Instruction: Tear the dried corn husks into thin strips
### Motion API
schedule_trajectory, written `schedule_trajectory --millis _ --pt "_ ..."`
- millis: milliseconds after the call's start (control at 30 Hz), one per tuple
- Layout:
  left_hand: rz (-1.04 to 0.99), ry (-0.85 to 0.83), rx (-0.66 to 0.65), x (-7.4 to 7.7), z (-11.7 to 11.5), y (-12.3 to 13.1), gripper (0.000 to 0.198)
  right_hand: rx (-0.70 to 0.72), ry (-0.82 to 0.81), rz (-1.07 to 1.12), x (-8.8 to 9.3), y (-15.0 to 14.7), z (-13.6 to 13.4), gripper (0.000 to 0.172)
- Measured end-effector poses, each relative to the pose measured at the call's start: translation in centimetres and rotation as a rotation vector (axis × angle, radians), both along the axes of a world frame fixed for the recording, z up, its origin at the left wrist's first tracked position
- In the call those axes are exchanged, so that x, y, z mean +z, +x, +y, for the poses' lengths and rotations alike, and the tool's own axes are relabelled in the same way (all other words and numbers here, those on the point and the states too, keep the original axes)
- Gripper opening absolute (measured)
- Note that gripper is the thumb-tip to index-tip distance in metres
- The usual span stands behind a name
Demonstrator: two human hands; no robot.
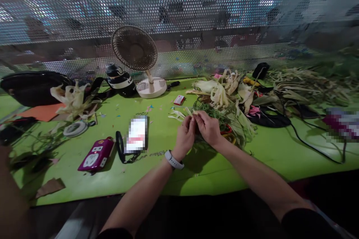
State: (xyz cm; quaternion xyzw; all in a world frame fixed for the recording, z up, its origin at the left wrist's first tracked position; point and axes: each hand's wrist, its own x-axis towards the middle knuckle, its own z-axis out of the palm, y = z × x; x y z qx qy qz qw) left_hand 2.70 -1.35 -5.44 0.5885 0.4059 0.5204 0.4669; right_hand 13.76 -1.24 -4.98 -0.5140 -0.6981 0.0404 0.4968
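Note:
My left hand (185,134), with a pale band on its wrist, meets my right hand (208,129) above the green table (162,171). The fingers of both are pinched together around a pale strip of husk (190,112), whose end sticks out beyond the fingertips. Thin pale strips (177,115) lie just left of it. Behind and right of my hands are green stems (214,114) and a heap of dry corn husks (220,91). Something red and yellow shows beside my right wrist.
A phone (136,134), a purple power strip (97,155) and a small red-white box (179,100) lie leftward. Behind stand a fan (151,87) and black bottle (120,80). Black cables (311,147) cross the right side. Another person's arm (12,194) is at the left edge.

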Motion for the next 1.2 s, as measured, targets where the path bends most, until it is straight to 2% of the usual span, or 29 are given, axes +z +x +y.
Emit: schedule_trajectory --millis 133,333,433,500,567,600,667,733,867,1067,1200 --pt "0.166 0.051 0.068 0.4 -0.1 -0.3 0.017 0.008 0.047 -0.120 -0.3 0.0 0.1 0.031" --pt "0.281 0.150 0.082 0.9 -0.1 -0.6 0.016 -0.029 -0.039 0.032 0.2 0.4 0.4 0.031" --pt "0.195 0.100 0.058 0.8 0.1 -0.7 0.022 0.018 -0.069 0.171 0.6 0.8 0.8 0.031" --pt "0.074 -0.053 -0.061 0.8 0.5 -1.1 0.030 0.095 -0.152 0.337 0.8 1.2 1.1 0.031" --pt "-0.029 -0.211 -0.195 1.0 1.0 -1.6 0.040 0.166 -0.327 0.540 1.1 1.6 1.3 0.033" --pt "-0.062 -0.233 -0.215 1.1 1.3 -1.9 0.041 0.193 -0.429 0.632 1.2 1.7 1.4 0.035" --pt "-0.100 -0.165 -0.200 1.3 1.7 -2.5 0.033 0.239 -0.592 0.771 1.4 1.9 1.4 0.036" --pt "-0.183 -0.134 -0.249 1.5 1.9 -2.7 0.033 0.277 -0.654 0.876 1.6 1.8 1.4 0.035" --pt "-0.405 -0.309 -0.464 1.4 1.8 -2.6 0.039 0.295 -0.718 1.055 1.7 1.6 1.3 0.035" --pt "-0.344 -0.430 -0.398 0.7 1.4 -2.0 0.028 0.316 -0.834 1.081 1.5 1.5 1.4 0.031" --pt "-0.375 -0.515 -0.464 0.9 1.1 -1.8 0.042 0.317 -0.906 1.138 1.5 1.2 1.3 0.024"
